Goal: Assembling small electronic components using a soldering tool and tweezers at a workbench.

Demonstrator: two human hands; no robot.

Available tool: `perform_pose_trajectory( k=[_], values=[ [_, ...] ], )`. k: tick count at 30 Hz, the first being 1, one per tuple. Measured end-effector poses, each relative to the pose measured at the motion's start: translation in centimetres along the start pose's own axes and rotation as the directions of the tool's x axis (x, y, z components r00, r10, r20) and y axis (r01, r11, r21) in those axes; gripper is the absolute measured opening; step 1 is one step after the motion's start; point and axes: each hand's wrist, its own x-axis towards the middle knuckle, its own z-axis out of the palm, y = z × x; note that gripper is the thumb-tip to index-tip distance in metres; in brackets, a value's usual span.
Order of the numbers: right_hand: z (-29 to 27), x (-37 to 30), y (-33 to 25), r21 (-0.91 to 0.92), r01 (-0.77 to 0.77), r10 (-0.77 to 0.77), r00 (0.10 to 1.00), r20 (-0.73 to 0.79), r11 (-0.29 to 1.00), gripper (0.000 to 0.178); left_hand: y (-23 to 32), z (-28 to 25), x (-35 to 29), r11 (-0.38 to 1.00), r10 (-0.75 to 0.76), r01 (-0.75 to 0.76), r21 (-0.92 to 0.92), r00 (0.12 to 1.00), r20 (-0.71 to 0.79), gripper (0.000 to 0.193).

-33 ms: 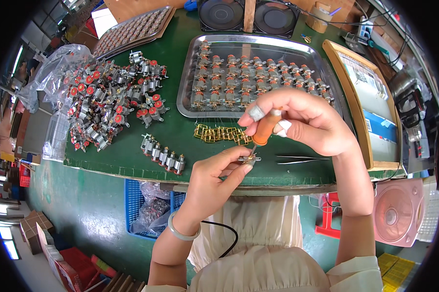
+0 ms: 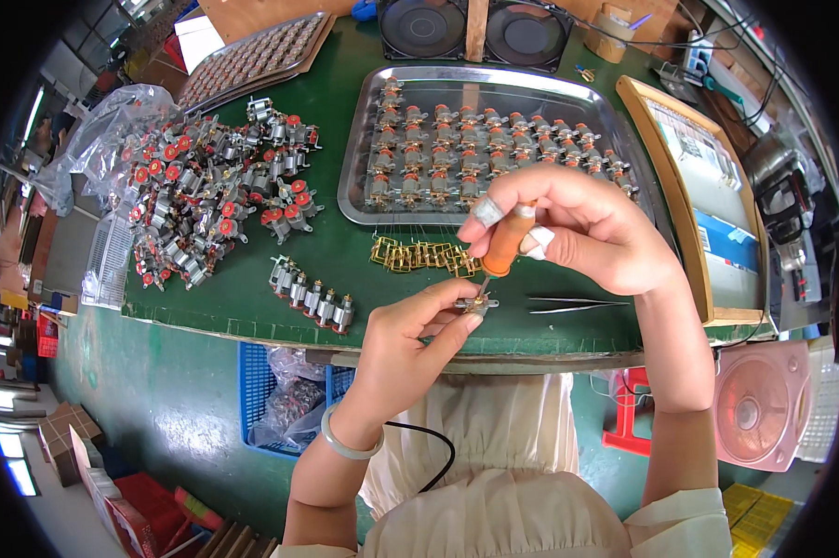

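Between thumb and fingers, my left hand (image 2: 410, 344) pinches a small metal motor (image 2: 476, 304) above the front of the green bench. My right hand (image 2: 578, 232) grips a screwdriver (image 2: 507, 245) by its orange handle, with white tape on the thumb and a finger. The screwdriver points down and its tip meets the top of the motor; the exact contact spot is too small to make out. Several brass-coloured brackets (image 2: 419, 254) lie in a row just behind my hands. A short row of motors (image 2: 315, 299) stands to the left, and tweezers (image 2: 578, 305) lie to the right.
A metal tray (image 2: 352, 186) with rows of motors stands behind my hands. A large heap of motors (image 2: 187, 195) and a plastic bag (image 2: 113, 130) fill the left side. At right leans a wooden frame (image 2: 699, 270). Below the bench are a blue crate (image 2: 255, 391) and a pink fan (image 2: 750, 414).
My right hand's fingers have shifted very slightly around the screwdriver handle. The motor and my left hand stay in place.
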Motion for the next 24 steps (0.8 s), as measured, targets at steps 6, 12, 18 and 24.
perform_pose_trajectory(
  k=[6, 12, 18, 24],
  values=[
    [1.9, 0.1, 0.3, -0.414, -0.201, 0.016, 0.913, -0.408, 0.888, 0.036, -0.5, 0.2, 0.0, 0.999, 0.001, -0.003, -0.032, 0.999, -0.041, 0.025],
    [2.3, 0.2, -0.1, -0.098, -0.165, 0.097, 0.868, -0.487, 0.981, 0.035, -0.5, 0.2, 0.0, 0.997, -0.031, 0.028, -0.076, 0.999, -0.038, 0.026],
    [2.8, 0.9, -0.4, -0.392, -0.353, 0.119, 0.852, -0.509, 0.849, 0.032, -0.6, 0.0, 0.4, 0.979, -0.111, 0.102, -0.174, 0.993, -0.046, 0.026],
    [2.3, 0.3, 0.0, -0.297, -0.204, 0.042, 0.88, -0.473, 0.933, 0.033, -0.4, 0.0, 0.4, 0.968, -0.161, 0.147, -0.201, 0.986, -0.052, 0.026]
  ],
)
